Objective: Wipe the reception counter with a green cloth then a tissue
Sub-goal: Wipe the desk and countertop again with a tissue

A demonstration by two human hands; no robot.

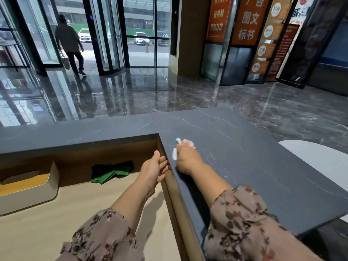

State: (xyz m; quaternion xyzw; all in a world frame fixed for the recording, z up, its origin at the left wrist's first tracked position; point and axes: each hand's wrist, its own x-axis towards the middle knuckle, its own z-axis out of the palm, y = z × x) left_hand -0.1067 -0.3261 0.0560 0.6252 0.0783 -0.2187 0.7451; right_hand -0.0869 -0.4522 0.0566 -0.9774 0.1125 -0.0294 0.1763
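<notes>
The dark grey marbled reception counter (254, 147) runs in an L, with its right wing under my right arm. My right hand (186, 159) presses a crumpled white tissue (185, 143) flat on that wing near the inner corner. My left hand (154, 168) rests with its fingers apart against the counter's inner edge, holding nothing. The green cloth (111, 171) lies bunched on the lower beige desk, under the counter's overhang, left of my left hand.
A white tissue box with a wooden lid (28, 187) sits at the left of the lower desk (84, 213). A pale round surface (320, 159) lies beyond the counter's right edge. A person (70, 44) walks off by the glass doors.
</notes>
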